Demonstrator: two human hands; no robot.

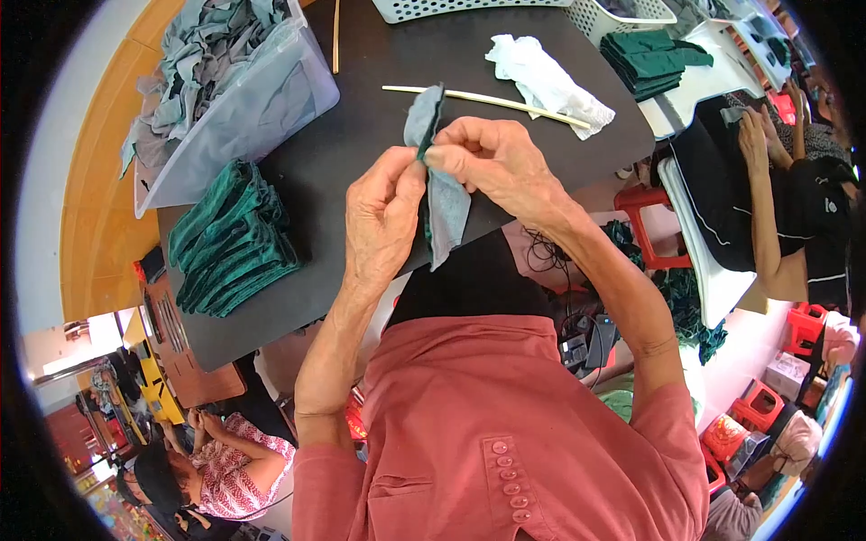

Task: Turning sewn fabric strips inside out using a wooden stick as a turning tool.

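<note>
Both the left hand [383, 212] and right hand [494, 171] pinch a grey-and-green fabric piece [447, 209] above the dark table [361, 81], near eleven o'clock from the red shirt [424, 424]; from it, a pale stick [492, 101] lies at one o'clock, folded green cloths [234, 243] between eight and nine

Bare worktop [317, 189] lies open between the left hand [383, 212] and the green cloth stack [234, 242], running up past the plastic bin [244, 144]. The gray-green cloth [448, 212] in both hands bars the middle; beyond the right hand [501, 169], a pale stick [487, 101] and crumpled white cloth [550, 86] obstruct the way.
</note>
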